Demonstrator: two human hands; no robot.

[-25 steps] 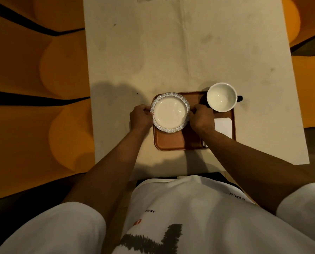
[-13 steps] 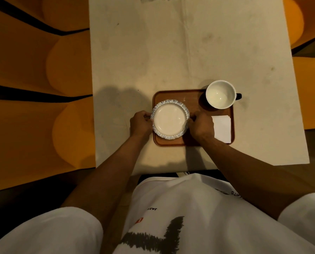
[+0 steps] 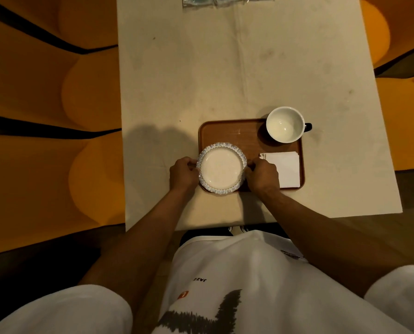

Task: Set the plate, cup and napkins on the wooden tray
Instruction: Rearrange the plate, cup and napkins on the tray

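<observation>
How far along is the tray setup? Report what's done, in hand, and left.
Done: the cup stands in the wooden tray's far right corner, napkins near right. In hand: the left hand and right hand grip the plate over the near left corner. Left: letting go.

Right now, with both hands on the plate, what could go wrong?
The plate sits at the tray's near left corner, its rim overlapping the tray edge, so it may rock or slide off once released. The right hand lies against the napkins; pulling away could drag them.
</observation>
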